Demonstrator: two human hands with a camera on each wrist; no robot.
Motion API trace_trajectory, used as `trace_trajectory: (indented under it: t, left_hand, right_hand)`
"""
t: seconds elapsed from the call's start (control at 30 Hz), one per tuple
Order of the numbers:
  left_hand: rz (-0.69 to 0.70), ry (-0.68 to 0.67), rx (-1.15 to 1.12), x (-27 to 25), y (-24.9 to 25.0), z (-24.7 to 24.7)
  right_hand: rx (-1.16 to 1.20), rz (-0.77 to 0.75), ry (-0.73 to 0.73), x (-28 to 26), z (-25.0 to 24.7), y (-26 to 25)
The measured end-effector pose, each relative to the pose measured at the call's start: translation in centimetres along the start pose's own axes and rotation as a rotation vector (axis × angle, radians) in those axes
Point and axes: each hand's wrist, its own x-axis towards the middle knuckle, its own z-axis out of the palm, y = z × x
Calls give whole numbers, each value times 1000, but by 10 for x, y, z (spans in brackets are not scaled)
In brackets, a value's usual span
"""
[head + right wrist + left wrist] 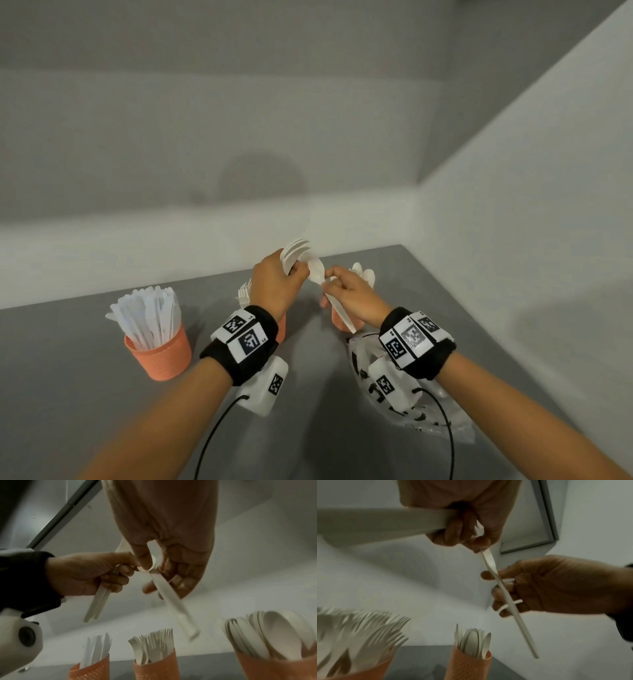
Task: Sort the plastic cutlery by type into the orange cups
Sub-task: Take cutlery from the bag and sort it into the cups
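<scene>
In the head view, at mid-frame, the left hand (275,277) grips a small bundle of forks (295,250), tines up, while the right hand (352,298) pinches a single spoon (317,270) by its neck, the handle slanting toward the lower right. At left stands the knife cup (161,356), full; the other two orange cups are mostly hidden behind the wrists. A clear plastic bag (445,425) lies at lower right on the grey table (68,394).

In the left wrist view, the right hand's fingers (489,574) are curled around the spoon's handle at centre right, the bowl still touching the left hand's fingertips above. The spoon cup (469,665) stands directly below, the fork cup (368,672) at lower left.

In the right wrist view, the left hand's fingers are closed around the fork handles at mid-left, and the three cups line the bottom edge.

The step seems to be drawing the spoon clear of the forks. It probably goes best pulled straight along its length, the left hand's hold kept firm so no fork slips, then lowered handle-first into the spoon cup.
</scene>
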Motion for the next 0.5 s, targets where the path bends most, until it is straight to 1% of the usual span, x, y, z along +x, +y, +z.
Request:
trace_trajectory:
  t: [0.07,0.13,0.2,0.27,0.3,0.37,0.43,0.5]
  left_hand:
    - [65,62,52,2,2,8]
    - [114,98,40,1,8,17]
    - [147,67,-7,2,12,28]
    - [139,-19,-91,3,14,36]
    - [109,-57,-156,3,15,38]
    - [-35,-93,-306,6,11,35]
    - [-196,-66,-446,12,1,25]
    - [-241,8,-483,21,-13,10]
  right_hand:
    - [-182,-93,74,5,-8,-1]
    - [-263,-148,159,11,-17,-6]
    - [-272,-196,180,17,-26,-10]
    - [-219,-177,182,22,-36,-11]
    - [-187,-149,192,24,-42,-9]
    - [-103,-98,235,28,-58,0]
    - [-62,-96,308,29,-76,10]
    - [-104,-106,364,29,-91,21]
